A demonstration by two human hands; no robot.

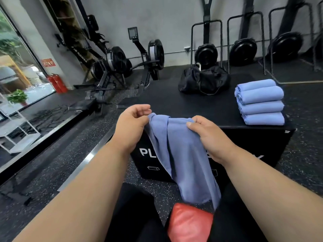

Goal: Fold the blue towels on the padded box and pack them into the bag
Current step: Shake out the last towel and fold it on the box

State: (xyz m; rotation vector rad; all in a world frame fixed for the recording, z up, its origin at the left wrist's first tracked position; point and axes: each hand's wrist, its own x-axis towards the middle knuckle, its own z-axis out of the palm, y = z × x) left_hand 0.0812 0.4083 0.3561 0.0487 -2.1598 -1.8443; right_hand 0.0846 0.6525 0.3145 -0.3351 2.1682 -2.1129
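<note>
At a black padded gym box point(218, 109), left hand point(130, 126) and right hand point(208, 137) each grip a hanging unfolded blue cloth towel point(185, 158), four folded blue towels point(261, 102) stacked, black duffel bag point(203, 80) unpacked.

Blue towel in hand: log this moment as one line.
left hand: grips blue towel | right hand: grips towel | folded stack: on padded box | bag: on box

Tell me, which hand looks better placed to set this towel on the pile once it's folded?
Probably the right hand. It grips the hanging towel on the side nearer the stack of folded towels, which sits at the right of the padded box. The left hand would have to cross over.
</note>
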